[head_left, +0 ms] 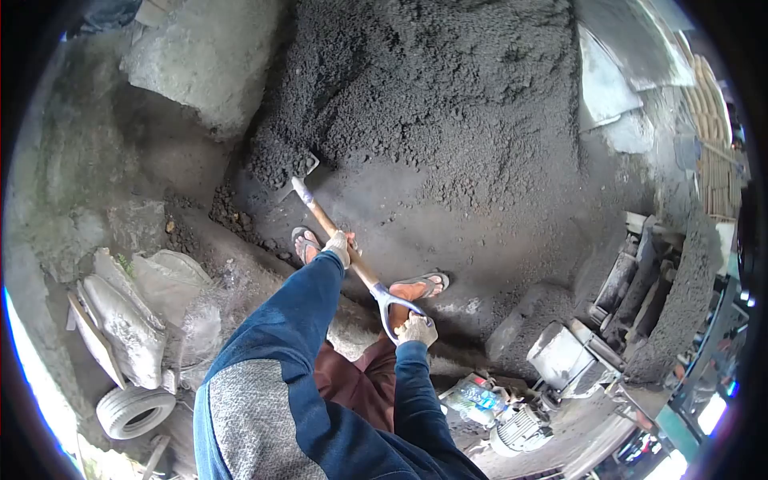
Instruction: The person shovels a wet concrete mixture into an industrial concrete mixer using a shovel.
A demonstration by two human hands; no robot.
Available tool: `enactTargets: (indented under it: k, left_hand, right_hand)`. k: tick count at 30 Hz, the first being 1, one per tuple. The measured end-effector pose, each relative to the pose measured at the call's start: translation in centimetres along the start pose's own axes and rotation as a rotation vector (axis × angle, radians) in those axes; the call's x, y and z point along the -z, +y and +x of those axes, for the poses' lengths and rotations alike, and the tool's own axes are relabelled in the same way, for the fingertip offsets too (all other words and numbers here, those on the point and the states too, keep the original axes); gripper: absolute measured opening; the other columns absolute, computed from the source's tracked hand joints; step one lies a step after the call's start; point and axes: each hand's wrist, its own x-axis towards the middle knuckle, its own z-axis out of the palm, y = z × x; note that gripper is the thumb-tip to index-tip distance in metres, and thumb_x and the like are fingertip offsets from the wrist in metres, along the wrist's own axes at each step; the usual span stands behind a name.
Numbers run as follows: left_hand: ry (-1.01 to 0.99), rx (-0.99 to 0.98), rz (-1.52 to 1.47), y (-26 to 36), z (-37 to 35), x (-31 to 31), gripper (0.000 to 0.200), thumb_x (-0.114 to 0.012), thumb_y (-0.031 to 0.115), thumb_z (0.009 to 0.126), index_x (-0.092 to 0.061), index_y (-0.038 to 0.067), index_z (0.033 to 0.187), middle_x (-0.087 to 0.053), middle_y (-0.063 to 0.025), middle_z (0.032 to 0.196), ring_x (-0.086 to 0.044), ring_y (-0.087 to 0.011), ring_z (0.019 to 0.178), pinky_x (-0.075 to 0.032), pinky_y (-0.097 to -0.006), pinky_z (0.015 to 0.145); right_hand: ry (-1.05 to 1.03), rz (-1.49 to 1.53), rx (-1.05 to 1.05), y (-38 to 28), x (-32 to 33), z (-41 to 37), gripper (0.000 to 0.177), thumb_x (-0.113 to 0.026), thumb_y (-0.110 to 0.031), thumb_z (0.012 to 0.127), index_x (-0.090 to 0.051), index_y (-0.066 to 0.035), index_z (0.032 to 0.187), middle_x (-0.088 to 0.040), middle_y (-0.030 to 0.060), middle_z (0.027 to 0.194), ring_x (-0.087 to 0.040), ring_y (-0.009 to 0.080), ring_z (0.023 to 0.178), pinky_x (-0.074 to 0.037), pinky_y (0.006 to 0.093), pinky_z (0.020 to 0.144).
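A shovel with a wooden shaft slants up and left across the middle of the view. My left hand, in a pale glove, is closed round the shaft. Lower right, my right hand, gloved too, grips the D-shaped handle. The blade sits at the lower left edge of a heap of dark, crumbly material, with some of it on and around the blade. My sandalled feet stand apart on either side of the shaft.
A pale slab stands upper left. Filled sacks and a tyre lie lower left. Machinery with rollers, a motor and plastic bottles are at the lower right. Pale sheets lean at the upper right.
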Motion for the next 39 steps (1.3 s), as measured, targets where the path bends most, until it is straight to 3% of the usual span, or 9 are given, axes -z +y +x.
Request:
enactTargets:
  k: [7, 13, 19, 23, 25, 29, 32, 35, 39]
  left_hand:
    - [-0.007, -0.133, 0.016, -3.3, -15.5, 1.7, 0.032, -0.073, 0.010, 0.080, -0.048, 0.013, 0.100, -0.051, -0.0078, 0.067, -0.049, -0.0265, 0.055, -0.050, -0.0486, 0.056]
    - [-0.087, -0.026, 0.119, -4.7, -37.0, -6.4, 0.034, -0.066, 0.042, 0.085, -0.051, 0.011, 0.090, -0.050, -0.0065, 0.075, -0.052, -0.0263, 0.068, -0.048, -0.0501, 0.071]
    - [-0.002, -0.010, 0.320, -9.1, -24.4, -8.1, 0.028, -0.061, 0.036, 0.090, -0.046, 0.015, 0.078, -0.047, -0.0008, 0.067, -0.046, -0.0196, 0.061, -0.046, -0.0437, 0.066]
    - [-0.069, 0.035, 0.761, -17.8, -32.0, -16.2, 0.025, -0.063, 0.033, 0.090, -0.048, 0.014, 0.081, -0.051, -0.0031, 0.072, -0.051, -0.0223, 0.066, -0.047, -0.0461, 0.063]
    - [-0.232, 0.104, 0.973, -20.5, -32.0, -19.3, 0.023, -0.062, 0.033, 0.090, -0.050, 0.015, 0.085, -0.052, -0.0041, 0.073, -0.052, -0.0242, 0.068, -0.047, -0.0473, 0.065]
    - [-0.510, 0.152, 0.998, -28.0, -52.3, -29.5, 0.021, -0.067, 0.028, 0.087, -0.048, 0.017, 0.086, -0.047, -0.0013, 0.065, -0.051, -0.0192, 0.059, -0.048, -0.0422, 0.058]
    - [-0.897, 0.256, 1.090, -32.3, -60.8, -36.4, 0.022, -0.068, 0.025, 0.086, -0.047, 0.016, 0.085, -0.047, -0.0022, 0.068, -0.047, -0.0203, 0.060, -0.049, -0.0450, 0.069]
    - [-1.309, 0.549, 1.179, -35.6, -71.3, -41.9, 0.025, -0.065, 0.023, 0.089, -0.044, 0.019, 0.077, -0.044, 0.0032, 0.060, -0.046, -0.0155, 0.055, -0.045, -0.0384, 0.066]
    - [-1.459, 0.950, 1.198, -41.0, -77.7, -47.1, 0.024, -0.065, 0.021, 0.089, -0.044, 0.018, 0.079, -0.046, 0.0025, 0.064, -0.051, -0.0156, 0.060, -0.045, -0.0373, 0.063]
  right_hand:
    - [0.089, -0.091, -0.052, -6.5, 0.9, -11.6, 0.015, -0.062, 0.003, 0.083, -0.052, -0.005, 0.076, -0.046, 0.0054, 0.056, -0.044, 0.0189, 0.043, -0.037, 0.0362, 0.041]
    - [0.085, -0.040, 0.102, -10.8, 13.0, -15.8, 0.006, -0.061, 0.001, 0.081, -0.060, -0.004, 0.082, -0.057, 0.0061, 0.066, -0.053, 0.0207, 0.051, -0.045, 0.0369, 0.044]
    - [0.098, 0.224, 0.148, -12.7, 25.4, -20.4, 0.007, -0.063, 0.004, 0.076, -0.062, 0.002, 0.082, -0.060, 0.0131, 0.066, -0.055, 0.0234, 0.049, -0.047, 0.0388, 0.045]
    - [0.147, 0.777, 0.145, -5.5, 34.2, -23.3, 0.038, -0.041, -0.036, 0.093, -0.061, -0.003, 0.092, -0.065, 0.0202, 0.083, -0.061, 0.0327, 0.068, -0.046, 0.0459, 0.048]
    - [0.262, 0.917, 0.127, -6.1, 31.8, -29.8, 0.043, -0.036, -0.041, 0.095, -0.060, -0.006, 0.094, -0.065, 0.0184, 0.089, -0.061, 0.0339, 0.074, -0.044, 0.0455, 0.048]
    - [0.626, 0.877, 0.465, -3.1, 25.3, -31.4, 0.013, -0.061, 0.002, 0.082, -0.059, -0.001, 0.094, -0.053, 0.0071, 0.065, -0.050, 0.0221, 0.047, -0.047, 0.0383, 0.041]
    - [0.611, 1.099, 0.788, -7.5, 17.5, -36.4, 0.019, -0.062, 0.002, 0.080, -0.061, -0.001, 0.099, -0.060, 0.0090, 0.073, -0.059, 0.0263, 0.058, -0.052, 0.0425, 0.049]
    - [1.140, 0.630, 1.181, -9.3, 16.6, -33.8, 0.033, -0.059, -0.033, 0.089, -0.059, -0.004, 0.106, -0.064, 0.0080, 0.083, -0.060, 0.0215, 0.059, -0.048, 0.0375, 0.046]
    - [1.297, 0.563, 1.437, -16.5, 3.2, -46.0, 0.031, -0.070, -0.022, 0.080, -0.064, 0.003, 0.098, -0.066, 0.0107, 0.094, -0.066, 0.0248, 0.082, -0.055, 0.0330, 0.080]
